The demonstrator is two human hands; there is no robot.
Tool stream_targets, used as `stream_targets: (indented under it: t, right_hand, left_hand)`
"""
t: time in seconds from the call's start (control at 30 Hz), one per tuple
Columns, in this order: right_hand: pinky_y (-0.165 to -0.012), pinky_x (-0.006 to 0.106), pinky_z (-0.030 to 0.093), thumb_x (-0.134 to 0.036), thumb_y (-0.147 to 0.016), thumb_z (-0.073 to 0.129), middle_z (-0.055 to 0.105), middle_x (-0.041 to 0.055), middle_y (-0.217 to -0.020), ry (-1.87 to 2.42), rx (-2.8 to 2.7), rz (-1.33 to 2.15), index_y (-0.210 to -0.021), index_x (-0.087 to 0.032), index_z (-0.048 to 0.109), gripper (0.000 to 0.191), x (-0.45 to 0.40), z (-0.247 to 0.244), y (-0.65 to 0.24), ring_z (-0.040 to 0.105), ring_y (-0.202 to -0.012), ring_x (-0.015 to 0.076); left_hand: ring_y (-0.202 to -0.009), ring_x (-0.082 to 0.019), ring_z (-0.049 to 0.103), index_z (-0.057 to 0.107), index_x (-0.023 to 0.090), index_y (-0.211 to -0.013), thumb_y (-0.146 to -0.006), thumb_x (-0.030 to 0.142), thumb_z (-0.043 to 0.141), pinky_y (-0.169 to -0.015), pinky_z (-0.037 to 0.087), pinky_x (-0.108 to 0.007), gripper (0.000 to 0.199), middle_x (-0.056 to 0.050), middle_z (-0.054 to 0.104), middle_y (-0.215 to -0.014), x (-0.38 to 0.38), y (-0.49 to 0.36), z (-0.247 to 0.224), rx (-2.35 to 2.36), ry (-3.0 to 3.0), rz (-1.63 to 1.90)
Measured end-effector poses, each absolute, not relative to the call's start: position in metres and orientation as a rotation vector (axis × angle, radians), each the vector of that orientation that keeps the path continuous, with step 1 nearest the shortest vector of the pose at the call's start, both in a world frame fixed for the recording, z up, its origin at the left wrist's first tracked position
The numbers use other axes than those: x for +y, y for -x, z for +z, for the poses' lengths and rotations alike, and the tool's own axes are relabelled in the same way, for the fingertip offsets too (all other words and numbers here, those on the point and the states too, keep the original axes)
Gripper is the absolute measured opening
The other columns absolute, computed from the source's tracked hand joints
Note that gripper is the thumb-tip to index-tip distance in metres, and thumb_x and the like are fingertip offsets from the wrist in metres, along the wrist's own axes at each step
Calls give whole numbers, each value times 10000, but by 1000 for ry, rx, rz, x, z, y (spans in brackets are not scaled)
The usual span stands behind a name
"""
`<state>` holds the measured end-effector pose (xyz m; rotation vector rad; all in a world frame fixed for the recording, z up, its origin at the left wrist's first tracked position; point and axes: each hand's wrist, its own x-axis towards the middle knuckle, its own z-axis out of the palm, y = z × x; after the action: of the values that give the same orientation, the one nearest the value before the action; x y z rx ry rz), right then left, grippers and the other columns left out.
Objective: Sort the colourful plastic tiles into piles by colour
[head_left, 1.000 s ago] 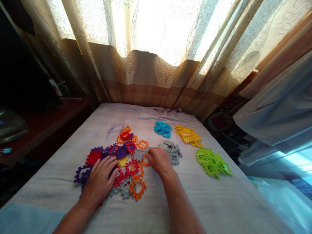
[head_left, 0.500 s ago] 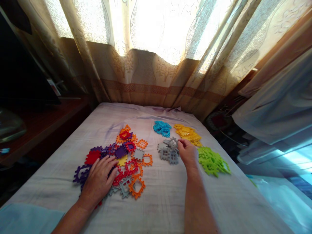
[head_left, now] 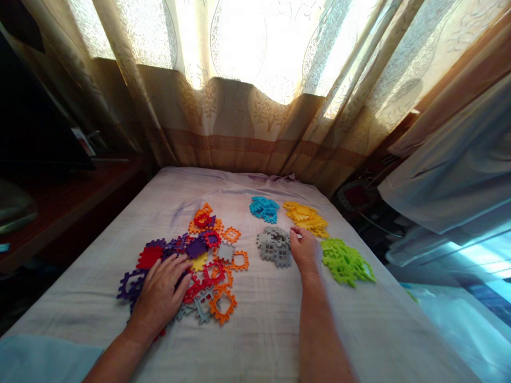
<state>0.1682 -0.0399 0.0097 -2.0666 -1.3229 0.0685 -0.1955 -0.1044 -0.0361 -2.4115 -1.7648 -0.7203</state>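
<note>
My left hand (head_left: 162,292) lies palm down on a mixed pile of toothed plastic building tiles, its fingers spread. Around it are a red tile (head_left: 149,257), purple tiles (head_left: 130,284), a yellow tile (head_left: 199,261) and an orange frame tile (head_left: 222,306). Just right of the grey tiles (head_left: 274,247) is my right hand (head_left: 305,250), its fingers curled in and no tile visible in them. Some of the grey tiles have window-like openings. The underside of the right hand's grip is hidden.
Blue tiles (head_left: 264,208) and yellow tiles (head_left: 306,218) form heaps farther back, with green tiles (head_left: 347,261) at the right. All lie on a pale sheet (head_left: 255,330). A curtain (head_left: 239,117) hangs behind, and a dark wooden table (head_left: 80,197) stands at the left.
My right hand has let go of a grey tile, which now lies on the grey heap. My left hand stays on the mixed pile.
</note>
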Motion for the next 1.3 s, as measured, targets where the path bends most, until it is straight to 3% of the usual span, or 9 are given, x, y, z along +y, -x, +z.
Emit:
stream_targets:
  t: [0.33, 0.53, 0.6, 0.77, 0.87, 1.03, 1.3]
  right_hand:
    - [-790, 258, 454, -267, -888, 532, 725, 40, -1007, 1766, -1865, 289, -989, -223, 721, 219, -47, 21, -85, 648, -821, 151]
    - [-913, 270, 424, -362, -806, 695, 674, 49, -1154, 1607, -2227, 388, -1093, -242, 681, 311, -59, 20, -51, 589, -1088, 190]
    - [-909, 278, 422, -386, -797, 706, 666, 53, -1158, 1636, -2297, 376, -1101, -247, 671, 335, -59, 20, -48, 580, -1090, 195]
    - [-840, 279, 415, -341, -878, 594, 711, 55, -1011, 1697, -2411, 329, -974, -231, 689, 174, -57, 22, -46, 610, -988, 193]
    - [-772, 269, 416, -304, -925, 507, 730, 54, -953, 1735, -2348, 321, -929, -237, 696, 200, -55, 25, -50, 641, -913, 186]
    - [-727, 256, 437, -246, -895, 510, 743, 36, -888, 1833, -1867, 328, -1126, -232, 661, 276, -45, 24, -84, 669, -817, 177]
    - [-710, 285, 480, -303, -832, 499, 724, 55, -913, 1933, -1423, 227, -1002, -207, 718, 293, -34, 2, -156, 651, -745, 175]
  left_hand:
    - [-1229, -267, 567, 674, 254, -1112, -933, 428, 404, -1100, 353, -513, 368, -59, 681, -1246, -105, 194, -35, -1789, 2413, -705]
    - [-1234, -269, 563, 674, 251, -1118, -933, 430, 410, -1103, 348, -509, 369, -61, 678, -1251, -106, 194, -36, -1782, 2413, -707]
    - [-1234, -269, 563, 675, 250, -1121, -933, 432, 412, -1103, 349, -510, 371, -61, 677, -1252, -105, 194, -36, -1777, 2414, -704]
    - [-1223, -271, 572, 686, 249, -1110, -935, 439, 404, -1093, 363, -513, 382, -58, 686, -1236, -105, 195, -37, -1756, 2407, -699]
    - [-1218, -274, 577, 688, 251, -1104, -933, 445, 405, -1087, 371, -518, 384, -55, 689, -1232, -104, 196, -37, -1750, 2404, -700]
    - [-1216, -271, 580, 684, 261, -1110, -930, 440, 411, -1081, 380, -512, 374, -46, 689, -1233, -104, 196, -38, -1749, 2398, -700]
    - [-1220, -263, 576, 685, 270, -1107, -924, 436, 421, -1088, 372, -503, 362, -43, 692, -1224, -103, 197, -43, -1737, 2390, -716]
